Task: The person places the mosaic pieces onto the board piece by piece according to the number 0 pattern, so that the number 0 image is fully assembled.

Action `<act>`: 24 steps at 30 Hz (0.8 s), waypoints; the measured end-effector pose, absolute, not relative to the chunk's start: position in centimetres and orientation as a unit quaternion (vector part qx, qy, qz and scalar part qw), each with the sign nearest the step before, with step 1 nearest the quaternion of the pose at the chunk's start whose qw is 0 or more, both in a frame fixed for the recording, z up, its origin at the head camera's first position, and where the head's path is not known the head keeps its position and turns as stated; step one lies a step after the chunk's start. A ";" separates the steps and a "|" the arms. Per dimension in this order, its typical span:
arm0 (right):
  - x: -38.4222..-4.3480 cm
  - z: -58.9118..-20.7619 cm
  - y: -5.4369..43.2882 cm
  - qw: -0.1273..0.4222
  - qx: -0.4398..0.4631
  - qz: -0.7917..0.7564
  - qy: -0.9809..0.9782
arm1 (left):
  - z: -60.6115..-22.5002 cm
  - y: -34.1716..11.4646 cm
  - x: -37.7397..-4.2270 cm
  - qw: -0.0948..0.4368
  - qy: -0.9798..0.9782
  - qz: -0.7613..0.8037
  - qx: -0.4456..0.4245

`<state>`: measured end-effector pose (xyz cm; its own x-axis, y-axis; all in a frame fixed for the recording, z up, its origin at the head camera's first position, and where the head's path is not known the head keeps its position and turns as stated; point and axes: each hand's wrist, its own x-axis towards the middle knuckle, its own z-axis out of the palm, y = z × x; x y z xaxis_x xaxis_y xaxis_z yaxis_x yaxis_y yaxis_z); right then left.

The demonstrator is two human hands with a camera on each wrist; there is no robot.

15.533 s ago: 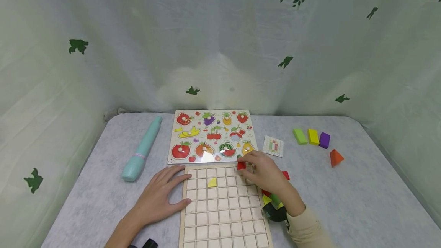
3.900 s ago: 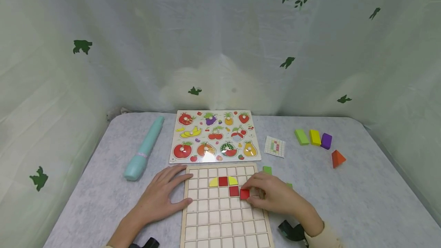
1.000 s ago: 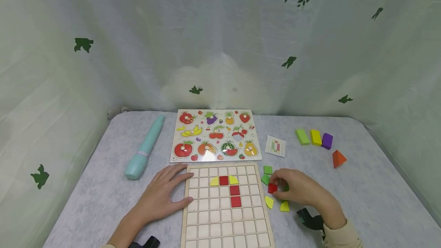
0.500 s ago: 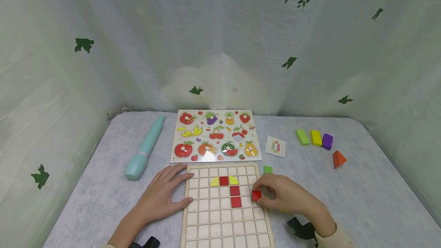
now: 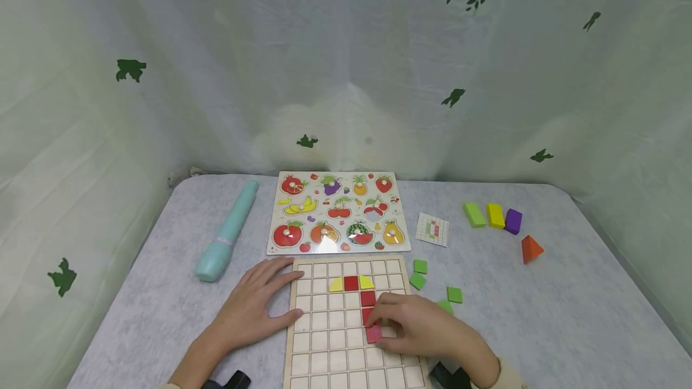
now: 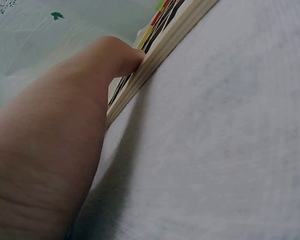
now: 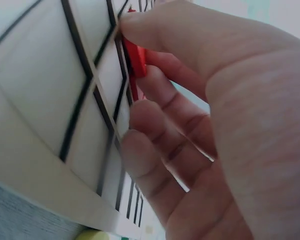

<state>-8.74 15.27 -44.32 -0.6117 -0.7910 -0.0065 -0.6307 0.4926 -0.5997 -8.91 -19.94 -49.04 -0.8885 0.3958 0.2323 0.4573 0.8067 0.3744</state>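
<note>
A wooden grid board lies in front of me. My left hand rests along its left edge, fingers spread and thumb touching the rim. With thumb and fingers, my right hand pinches a red square tile at a cell, tilted slightly in the right wrist view. Directly above it, two red tiles sit in one column, the lower partly covered by my fingers. Higher up, a red square lies between two yellow quarter-round tiles. The left wrist view shows my thumb against the board's side.
Several green tiles lie right of the board. A small pattern card and a fruit knob puzzle lie behind. Coloured blocks and an orange triangular block are far right; a teal tapered case is left.
Red squares and a second yellow quarter-round have joined the first yellow tile on the board. My right hand has carried another red tile leftward from the loose pieces. The left hand stays put.
</note>
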 end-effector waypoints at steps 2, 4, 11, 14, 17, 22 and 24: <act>-8.6 -44.4 15.1 0.135 -0.425 -0.278 0.851 | -49.0 -20.0 -8.9 0.070 -0.948 -0.215 -0.225; -8.6 -44.4 15.0 0.128 -0.430 -0.272 0.851 | -48.9 -20.0 -8.9 0.069 -0.948 -0.216 -0.224; -8.6 -44.1 14.8 0.132 -0.429 -0.262 0.854 | -48.8 -20.2 -8.8 0.072 -0.949 -0.213 -0.221; -8.7 -43.7 15.0 0.146 -0.413 -0.265 0.859 | -48.9 -20.3 -8.8 0.075 -0.947 -0.219 -0.224; -8.9 -43.1 15.6 0.163 -0.383 -0.276 0.866 | -49.0 -20.2 -8.8 0.072 -0.945 -0.222 -0.227; -9.3 -42.5 17.0 0.172 -0.344 -0.278 0.880 | -49.1 -20.1 -8.8 0.064 -0.947 -0.220 -0.226; -9.4 -42.4 17.7 0.169 -0.336 -0.270 0.886 | -49.0 -20.1 -8.8 0.064 -0.947 -0.220 -0.225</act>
<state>-9.44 17.65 -42.39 -0.7168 -0.6874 -0.1173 -0.5054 0.6280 -0.5917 -8.80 -20.08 -49.02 -0.8907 0.3976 0.2204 0.4541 0.8018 0.3885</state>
